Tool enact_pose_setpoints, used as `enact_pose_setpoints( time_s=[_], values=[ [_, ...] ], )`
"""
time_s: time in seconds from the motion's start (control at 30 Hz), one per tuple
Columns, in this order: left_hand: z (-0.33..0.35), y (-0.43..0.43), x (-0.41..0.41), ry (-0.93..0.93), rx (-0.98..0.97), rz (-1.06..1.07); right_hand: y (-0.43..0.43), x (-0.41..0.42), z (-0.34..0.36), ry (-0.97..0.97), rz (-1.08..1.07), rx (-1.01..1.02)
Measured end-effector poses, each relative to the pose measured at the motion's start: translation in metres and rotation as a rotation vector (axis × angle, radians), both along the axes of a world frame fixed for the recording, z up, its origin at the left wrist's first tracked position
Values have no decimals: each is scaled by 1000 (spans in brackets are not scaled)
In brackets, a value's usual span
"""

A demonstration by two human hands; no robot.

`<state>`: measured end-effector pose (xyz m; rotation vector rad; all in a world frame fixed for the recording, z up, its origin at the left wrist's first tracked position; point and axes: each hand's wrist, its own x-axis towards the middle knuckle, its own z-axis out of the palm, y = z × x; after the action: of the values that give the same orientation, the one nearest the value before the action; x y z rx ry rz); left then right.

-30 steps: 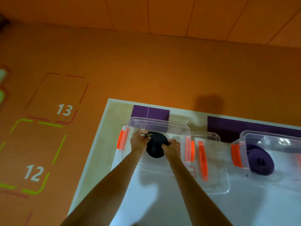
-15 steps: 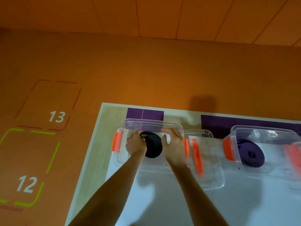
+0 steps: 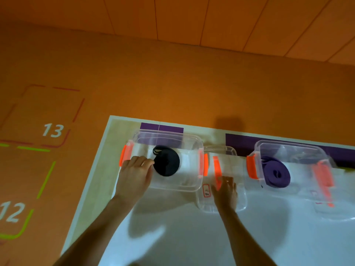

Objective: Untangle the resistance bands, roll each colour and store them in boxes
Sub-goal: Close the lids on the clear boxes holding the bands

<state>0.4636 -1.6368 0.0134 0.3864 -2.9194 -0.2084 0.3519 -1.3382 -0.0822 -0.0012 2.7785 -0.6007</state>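
A rolled black band (image 3: 166, 160) lies flat inside the left clear box (image 3: 193, 140), which has orange latches. My left hand (image 3: 134, 175) reaches over the box's near-left rim, its fingertips touching the roll's left edge. My right hand (image 3: 224, 189) rests with spread fingers on the clear lid (image 3: 230, 164) lying just right of that box. A rolled purple band (image 3: 276, 173) sits in the second clear box (image 3: 288, 148) further right.
A second lid (image 3: 324, 189) with orange latches lies right of the purple band's box. Purple strips (image 3: 238, 143) mark the table's far side. The table's left edge (image 3: 92, 169) borders an orange floor with markings 12 and 13.
My right hand let go of the black roll and moved right onto the lid. The black roll now lies in the box, with my left hand still at its left edge.
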Motion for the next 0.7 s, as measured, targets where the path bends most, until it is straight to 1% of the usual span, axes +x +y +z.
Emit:
enact_pose_setpoints(
  time_s=[0.13,0.2,0.33,0.47,0.7],
  values=[
    [-14,-1,28,57,1,23,-4,-8,-8,51,-80,-29],
    [-19,-1,33,56,13,43,-7,-15,-4,-4,-112,-41],
    [-20,1,34,33,62,83,-8,-6,5,-105,-109,35],
    [-13,3,36,-1,97,99,2,27,15,-115,-147,87],
    [2,8,40,-90,128,106,30,114,47,-99,-252,84]
  ],
)
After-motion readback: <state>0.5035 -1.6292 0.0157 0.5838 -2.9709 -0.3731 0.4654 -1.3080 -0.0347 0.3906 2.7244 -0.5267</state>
